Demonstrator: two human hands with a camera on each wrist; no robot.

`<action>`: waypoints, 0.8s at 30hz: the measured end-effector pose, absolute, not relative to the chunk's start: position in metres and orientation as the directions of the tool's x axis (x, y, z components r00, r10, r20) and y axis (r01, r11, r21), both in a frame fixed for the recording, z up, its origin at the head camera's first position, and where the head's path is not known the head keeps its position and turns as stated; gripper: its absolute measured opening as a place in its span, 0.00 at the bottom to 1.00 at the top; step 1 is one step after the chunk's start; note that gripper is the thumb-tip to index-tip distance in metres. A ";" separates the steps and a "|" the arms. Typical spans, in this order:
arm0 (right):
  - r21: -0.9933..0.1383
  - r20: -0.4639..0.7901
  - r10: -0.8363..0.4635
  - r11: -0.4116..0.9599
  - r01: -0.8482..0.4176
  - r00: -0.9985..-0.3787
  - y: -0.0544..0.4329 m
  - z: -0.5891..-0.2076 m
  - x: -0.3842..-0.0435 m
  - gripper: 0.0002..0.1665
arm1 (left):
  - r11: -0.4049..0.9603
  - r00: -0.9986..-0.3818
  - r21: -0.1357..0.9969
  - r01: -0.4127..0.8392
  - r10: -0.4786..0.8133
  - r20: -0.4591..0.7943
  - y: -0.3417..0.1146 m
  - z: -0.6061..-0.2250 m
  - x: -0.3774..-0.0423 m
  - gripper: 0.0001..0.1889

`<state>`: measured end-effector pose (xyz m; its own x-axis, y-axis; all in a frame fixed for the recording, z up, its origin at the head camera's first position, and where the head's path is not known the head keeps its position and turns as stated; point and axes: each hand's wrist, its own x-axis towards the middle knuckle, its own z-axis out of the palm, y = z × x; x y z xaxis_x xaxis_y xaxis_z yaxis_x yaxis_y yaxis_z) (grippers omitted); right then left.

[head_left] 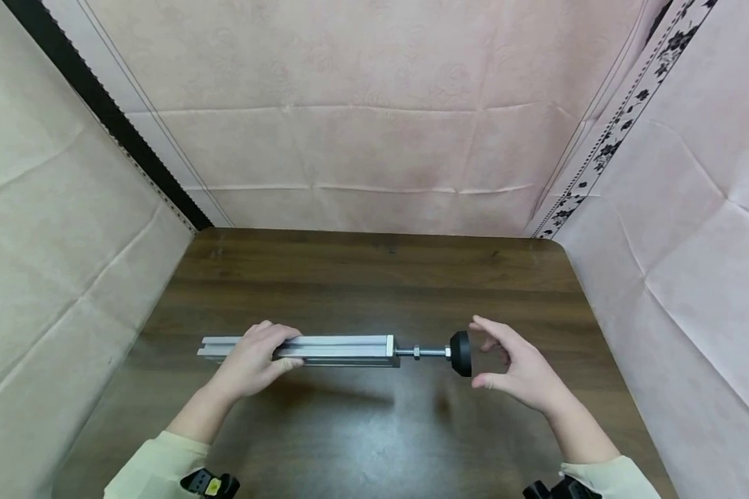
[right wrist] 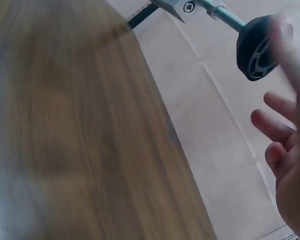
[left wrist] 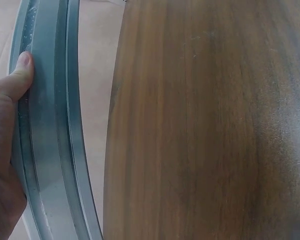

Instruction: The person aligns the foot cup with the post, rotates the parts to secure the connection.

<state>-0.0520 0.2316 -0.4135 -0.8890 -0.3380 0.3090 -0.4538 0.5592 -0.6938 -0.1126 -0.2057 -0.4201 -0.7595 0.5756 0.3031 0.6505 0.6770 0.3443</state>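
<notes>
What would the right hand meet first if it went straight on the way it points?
Most likely the black foot on the end of the threaded rod, just ahead of the right hand; depth is unclear, so I can't say how close.

Over that table [head_left: 374,284], the bar [head_left: 349,346] runs crosswise, left hand [head_left: 257,360] on its left half; off its right end, the rod [head_left: 433,352], then the foot [head_left: 460,354], then the right hand [head_left: 524,371]. Cloth [head_left: 362,152] on 3 sides: left, right, behind.
</notes>
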 end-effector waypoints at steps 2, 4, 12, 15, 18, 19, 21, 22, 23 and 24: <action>-0.634 0.315 -0.379 0.598 -0.491 -0.870 0.231 -0.412 -0.052 0.54 | 0.679 -0.761 0.345 0.649 0.575 0.300 -0.206 -0.419 -0.113 0.21; -0.604 0.299 -0.404 0.622 -0.499 -0.865 0.230 -0.410 -0.051 0.52 | 0.682 -0.764 0.345 0.645 0.575 0.292 -0.206 -0.419 -0.112 0.22; -0.733 0.144 -0.283 0.613 -0.294 -0.948 0.216 -0.415 -0.053 0.34 | 0.678 -0.750 0.320 0.662 0.587 0.306 -0.210 -0.419 -0.111 0.21; -0.747 0.145 -0.248 0.607 -0.270 -0.958 0.211 -0.417 -0.053 0.31 | 0.679 -0.752 0.323 0.659 0.586 0.301 -0.211 -0.419 -0.110 0.21; -0.753 0.161 -0.247 0.595 -0.281 -0.955 0.210 -0.419 -0.053 0.34 | 0.688 -0.764 0.331 0.646 0.580 0.284 -0.211 -0.420 -0.110 0.21; -0.760 0.169 -0.252 0.583 -0.289 -0.953 0.210 -0.420 -0.053 0.36 | 0.690 -0.766 0.333 0.643 0.579 0.279 -0.212 -0.420 -0.110 0.21; -0.765 0.186 -0.265 0.565 -0.309 -0.946 0.213 -0.421 -0.053 0.42 | 0.691 -0.766 0.330 0.643 0.580 0.277 -0.212 -0.420 -0.110 0.22; -0.759 0.195 -0.273 0.566 -0.321 -0.942 0.215 -0.421 -0.052 0.44 | 0.689 -0.763 0.327 0.646 0.583 0.279 -0.213 -0.420 -0.110 0.22; -0.753 0.208 -0.283 0.565 -0.338 -0.936 0.216 -0.421 -0.052 0.46 | 0.688 -0.761 0.327 0.648 0.584 0.281 -0.213 -0.420 -0.110 0.22; -0.745 0.222 -0.292 0.565 -0.355 -0.930 0.218 -0.421 -0.052 0.48 | 0.686 -0.759 0.326 0.651 0.586 0.284 -0.213 -0.420 -0.110 0.22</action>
